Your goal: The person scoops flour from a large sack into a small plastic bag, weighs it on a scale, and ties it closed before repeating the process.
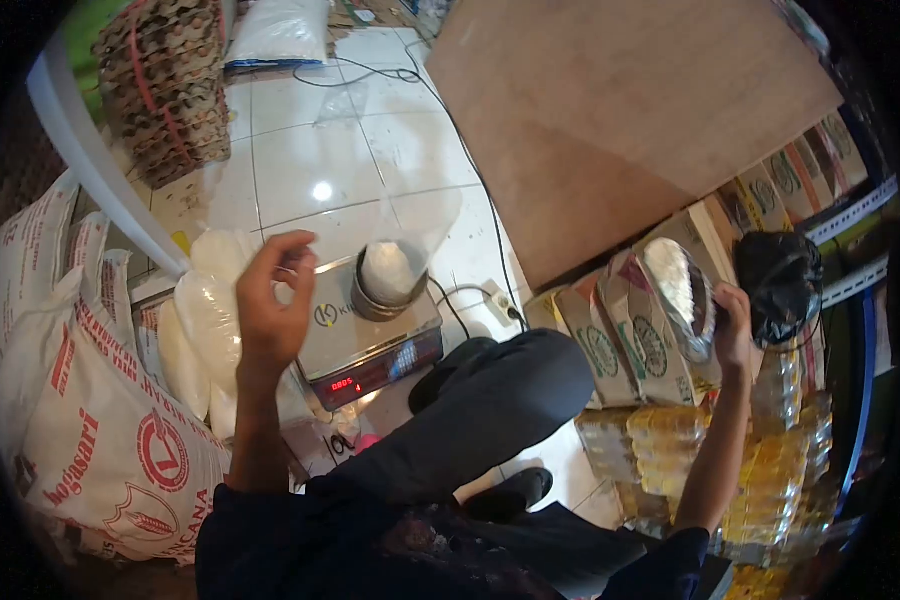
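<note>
My left hand (275,298) hovers at the left edge of a digital scale (345,345), its fingers loosely bent and apart, holding nothing. On the scale's pan stands a dark round container (375,306). A clear plastic bag (425,232) lines it, its mouth spread above the rim, with white powder (388,264) heaped inside. The red display (342,386) is lit. Off to the right, my right hand (734,325) grips the edge of a metal scoop (703,340), tilted and carrying white powder (670,280).
Printed flour sacks (120,430) and filled clear bags (213,300) stand at left. Egg trays (165,85) are stacked behind. A brown board (620,110), cartons (650,345), a black bag (778,290) and yellow oil bottles (770,480) line the right. Cables (470,150) cross the tiles.
</note>
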`<state>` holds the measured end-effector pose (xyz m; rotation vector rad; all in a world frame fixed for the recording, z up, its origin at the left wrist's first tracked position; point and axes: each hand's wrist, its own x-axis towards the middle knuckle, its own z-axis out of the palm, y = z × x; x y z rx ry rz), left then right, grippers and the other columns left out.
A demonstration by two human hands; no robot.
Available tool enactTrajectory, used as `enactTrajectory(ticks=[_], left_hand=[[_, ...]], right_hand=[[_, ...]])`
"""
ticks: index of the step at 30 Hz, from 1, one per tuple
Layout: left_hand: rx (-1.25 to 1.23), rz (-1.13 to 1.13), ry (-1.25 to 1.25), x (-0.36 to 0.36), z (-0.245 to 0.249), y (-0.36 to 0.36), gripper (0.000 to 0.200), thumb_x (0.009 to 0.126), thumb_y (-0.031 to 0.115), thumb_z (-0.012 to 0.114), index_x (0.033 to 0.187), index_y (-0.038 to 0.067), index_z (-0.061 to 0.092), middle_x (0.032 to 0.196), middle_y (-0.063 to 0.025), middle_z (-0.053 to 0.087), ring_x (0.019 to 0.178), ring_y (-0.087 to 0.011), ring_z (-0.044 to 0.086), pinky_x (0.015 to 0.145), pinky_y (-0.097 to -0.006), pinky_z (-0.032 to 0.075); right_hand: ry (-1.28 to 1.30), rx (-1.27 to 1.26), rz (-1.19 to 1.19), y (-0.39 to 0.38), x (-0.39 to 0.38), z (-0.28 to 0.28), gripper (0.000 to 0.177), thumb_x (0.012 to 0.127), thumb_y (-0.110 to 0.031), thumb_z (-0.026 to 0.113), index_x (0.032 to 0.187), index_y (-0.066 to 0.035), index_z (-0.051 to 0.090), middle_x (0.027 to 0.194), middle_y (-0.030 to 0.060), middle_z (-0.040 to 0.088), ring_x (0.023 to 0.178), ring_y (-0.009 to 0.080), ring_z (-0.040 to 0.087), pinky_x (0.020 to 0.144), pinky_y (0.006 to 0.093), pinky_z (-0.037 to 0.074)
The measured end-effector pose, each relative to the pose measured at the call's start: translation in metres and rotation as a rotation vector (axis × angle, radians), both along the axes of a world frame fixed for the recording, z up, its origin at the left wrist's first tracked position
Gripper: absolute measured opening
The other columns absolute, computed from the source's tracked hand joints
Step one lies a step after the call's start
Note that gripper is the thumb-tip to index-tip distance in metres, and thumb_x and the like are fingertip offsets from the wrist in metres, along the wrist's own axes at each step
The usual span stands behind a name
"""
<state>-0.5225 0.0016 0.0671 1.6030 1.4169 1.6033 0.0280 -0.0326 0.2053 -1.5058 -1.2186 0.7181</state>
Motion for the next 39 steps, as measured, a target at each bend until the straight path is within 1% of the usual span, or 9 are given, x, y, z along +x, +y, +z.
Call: enactTrajectory(ticks=[4,9,12,16,22,30,35,36,39], left_hand=[[0.082,-0.167,0.122,0.02,0.013,0.01,0.02,0.08,0.002,0.059,0.1,0.005,0.061,0.098,-0.0099,0.058,0.074,-0.0208,0.06,0.066,-0.0292,0.049],[0.16,-0.104,0.444,0.041,0.007,0.046,0.018,0.079,0.006,0.063,0.097,0.006,0.063,0.088,-0.0114,0.051,0.08,-0.0267,0.058,0.068,-0.0361,0.048],[0.153,-0.071,0.513,0.049,-0.011,0.065,0.012,0.079,0.009,0.064,0.09,0.006,0.063,0.083,-0.0122,0.047,0.079,-0.0288,0.055,0.07,-0.038,0.047],[0.111,-0.104,0.556,0.053,-0.018,0.071,0.006,0.079,0.008,0.063,0.083,0.005,0.062,0.081,-0.0114,0.048,0.078,-0.0289,0.055,0.069,-0.0391,0.045],[0.149,-0.137,0.489,0.056,-0.02,0.065,0.004,0.078,0.006,0.062,0.082,0.005,0.061,0.077,-0.0119,0.048,0.074,-0.0304,0.054,0.065,-0.0398,0.044],[0.098,-0.178,0.511,0.055,-0.013,0.059,0.004,0.08,0.007,0.059,0.08,0.003,0.061,0.077,-0.0125,0.048,0.075,-0.0302,0.054,0.066,-0.0405,0.045],[0.122,-0.184,0.547,0.054,-0.019,0.062,0.008,0.079,0.009,0.061,0.085,0.005,0.061,0.078,-0.0114,0.051,0.074,-0.0303,0.056,0.065,-0.0404,0.045],[0.137,-0.193,0.548,0.054,-0.02,0.061,0.01,0.08,0.01,0.062,0.088,0.005,0.061,0.079,-0.0112,0.051,0.074,-0.0301,0.056,0.065,-0.0401,0.045],[0.157,-0.223,0.492,0.052,-0.007,0.051,0.017,0.08,0.01,0.062,0.097,0.007,0.062,0.074,-0.0104,0.049,0.066,-0.0272,0.053,0.062,-0.0364,0.044]], right_hand=[[-0.129,-0.108,0.198,0.095,-0.052,-0.013,0.025,0.086,-0.016,0.054,0.105,0.0,0.054,0.093,0.0063,0.057,0.085,0.0143,0.053,0.082,0.0275,0.042],[-0.275,-0.072,0.353,0.138,-0.196,0.002,0.026,0.085,-0.015,0.05,0.062,-0.003,0.054,0.053,-0.0015,0.045,0.049,0.0093,0.042,0.046,0.0259,0.028],[-0.578,-0.133,0.505,0.18,-0.21,-0.013,0.027,0.082,-0.018,0.051,0.064,0.002,0.058,0.053,0.0047,0.051,0.048,0.0119,0.045,0.049,0.0294,0.035],[-1.165,-0.058,0.548,0.194,-0.276,-0.013,0.037,0.073,-0.032,0.056,0.076,0.004,0.066,0.073,0.0237,0.064,0.066,0.0345,0.063,0.066,0.0419,0.048],[-1.649,0.053,0.702,0.181,-0.359,-0.05,0.024,0.066,-0.025,0.061,0.074,-0.002,0.068,0.074,0.0189,0.066,0.07,0.0337,0.066,0.066,0.0408,0.053],[-1.638,0.143,0.535,0.157,-0.346,-0.02,0.024,0.069,-0.026,0.062,0.075,-0.003,0.069,0.076,0.0189,0.066,0.072,0.0329,0.066,0.066,0.0403,0.053],[-1.396,0.102,0.294,0.142,-0.261,0.022,0.036,0.085,-0.031,0.053,0.089,0.003,0.066,0.076,0.0238,0.063,0.075,0.037,0.064,0.072,0.0431,0.05],[-1.275,0.306,0.238,0.148,-0.219,0.013,0.037,0.088,-0.03,0.05,0.089,0.004,0.064,0.073,0.0206,0.063,0.071,0.0297,0.064,0.067,0.0404,0.048],[-0.844,-0.056,0.055,0.107,-0.143,0.029,0.037,0.09,-0.031,0.048,0.089,0.004,0.061,0.075,0.0047,0.056,0.066,0.0132,0.048,0.065,0.0282,0.04]])
